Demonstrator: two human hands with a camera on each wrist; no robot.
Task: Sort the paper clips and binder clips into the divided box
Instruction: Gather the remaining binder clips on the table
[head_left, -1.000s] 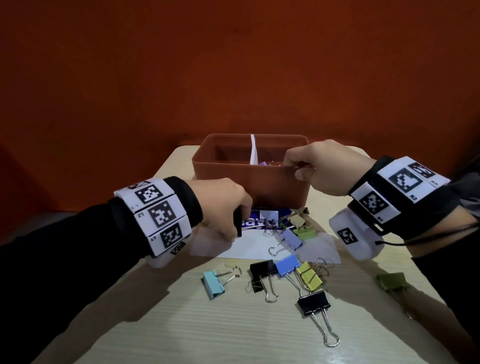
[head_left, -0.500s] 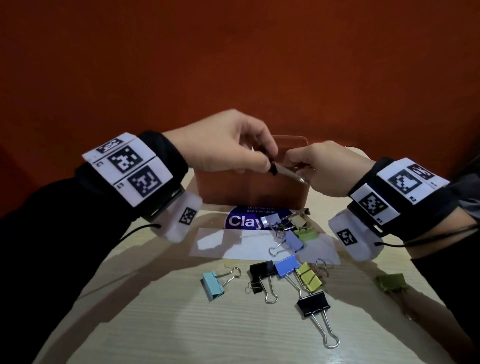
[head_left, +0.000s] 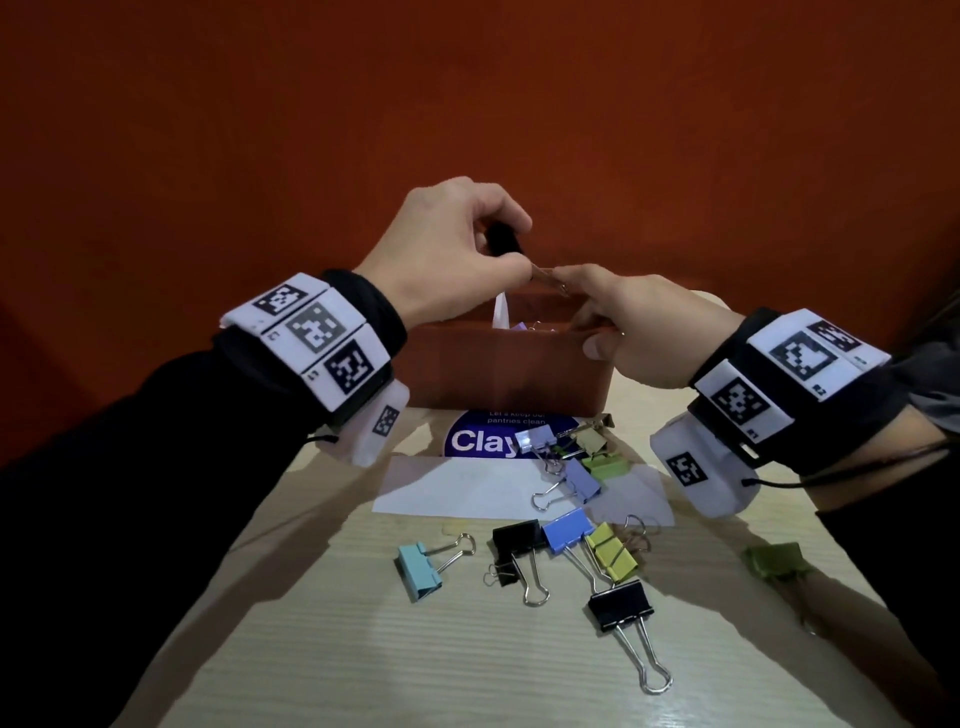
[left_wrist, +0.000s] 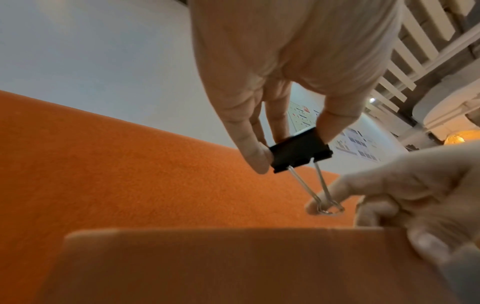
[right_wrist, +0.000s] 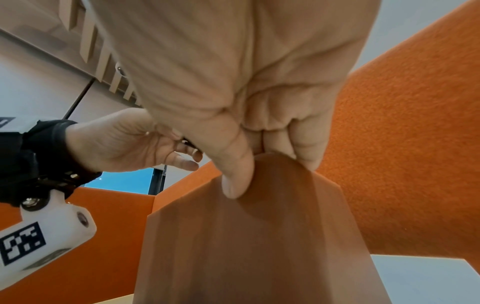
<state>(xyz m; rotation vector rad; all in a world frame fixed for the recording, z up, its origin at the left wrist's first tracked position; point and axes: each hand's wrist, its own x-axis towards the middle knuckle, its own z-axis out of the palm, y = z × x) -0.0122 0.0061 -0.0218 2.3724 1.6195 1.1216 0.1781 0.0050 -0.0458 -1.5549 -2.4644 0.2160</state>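
Note:
The brown divided box (head_left: 509, 374) stands at the back of the table, with a white divider (head_left: 500, 312) inside. My left hand (head_left: 519, 254) hovers above its rim and pinches a black binder clip (left_wrist: 300, 149) by its body, wire handles pointing down toward the right. My right hand (head_left: 597, 322) grips the box's front wall (right_wrist: 259, 226), thumb outside and fingers over the rim. Its outstretched index finger (left_wrist: 345, 185) touches the clip's wire loops (left_wrist: 328, 207). Small clips lie in the right compartment, mostly hidden.
Several loose binder clips lie on the wooden table (head_left: 363, 665): light blue (head_left: 418, 569), black (head_left: 621, 605), blue (head_left: 569, 530), yellow (head_left: 610, 551), lilac (head_left: 582, 480), green (head_left: 774, 558). A white sheet (head_left: 457, 488) and a blue label (head_left: 483, 439) lie before the box.
My left hand rose from the table in front of the box to above its rim, carrying the black clip. The right hand stayed on the rim and stretched its index finger to the clip's handles.

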